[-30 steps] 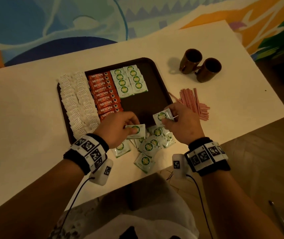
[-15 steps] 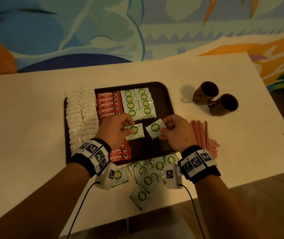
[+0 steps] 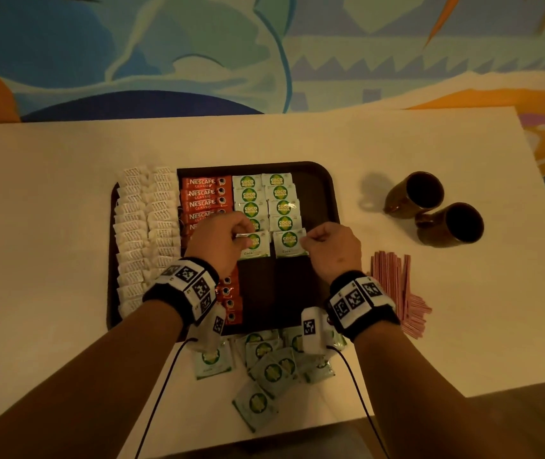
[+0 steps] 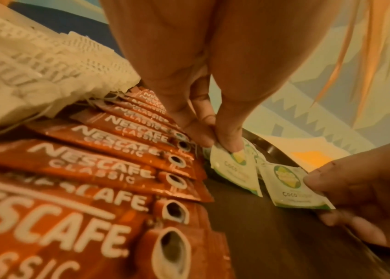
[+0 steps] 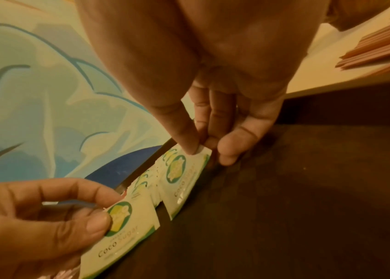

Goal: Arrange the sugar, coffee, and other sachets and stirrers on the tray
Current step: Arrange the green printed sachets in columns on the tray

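Observation:
A dark brown tray point(image 3: 322, 180) holds white sachets point(image 3: 147, 226) on its left, a column of red Nescafe sachets point(image 3: 203, 193) and two columns of green coco sugar sachets point(image 3: 264, 200). My left hand point(image 3: 228, 235) pinches one coco sugar sachet point(image 3: 254, 245) point(image 4: 234, 168) at the near end of the left green column. My right hand point(image 3: 325, 241) pinches another coco sugar sachet point(image 3: 288, 243) point(image 5: 179, 169) at the near end of the right column. Both sachets lie low on the tray. Pink stirrers point(image 3: 396, 286) lie on the table right of the tray.
A loose pile of several coco sugar sachets point(image 3: 271, 369) lies on the white table point(image 3: 49, 326) just in front of the tray. Two brown mugs point(image 3: 436, 207) stand at the back right. The table's front edge runs close under my forearms.
Both hands moved forward over the tray, each carrying its coco sugar sachet from the near pile to the near ends of the two green columns.

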A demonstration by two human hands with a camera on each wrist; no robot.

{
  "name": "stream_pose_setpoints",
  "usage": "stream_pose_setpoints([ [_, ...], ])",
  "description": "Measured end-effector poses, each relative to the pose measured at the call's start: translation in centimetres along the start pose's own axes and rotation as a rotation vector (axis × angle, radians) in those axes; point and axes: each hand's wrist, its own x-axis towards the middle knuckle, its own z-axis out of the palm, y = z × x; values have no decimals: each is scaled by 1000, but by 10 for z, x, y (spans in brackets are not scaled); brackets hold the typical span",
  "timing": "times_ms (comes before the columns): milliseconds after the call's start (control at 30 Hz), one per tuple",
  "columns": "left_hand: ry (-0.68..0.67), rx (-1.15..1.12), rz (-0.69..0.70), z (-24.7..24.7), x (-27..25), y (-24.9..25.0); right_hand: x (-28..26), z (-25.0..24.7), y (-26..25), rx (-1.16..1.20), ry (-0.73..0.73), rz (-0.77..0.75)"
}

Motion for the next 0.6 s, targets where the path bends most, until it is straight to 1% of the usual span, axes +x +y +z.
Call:
stream_pose_setpoints([
  [167,32,50,19,11,4,-6,-1,1,-5,-101,1,-7],
  [300,78,93,52,18,-6,-10,-5,1,-5,-183,7,-21],
  [467,51,171,115,26,-19,-12,-7,5,-4,-227,31,-24],
  [600,57,164,134,29,-22,-12,-8,3,-5,-241,40,-18],
])
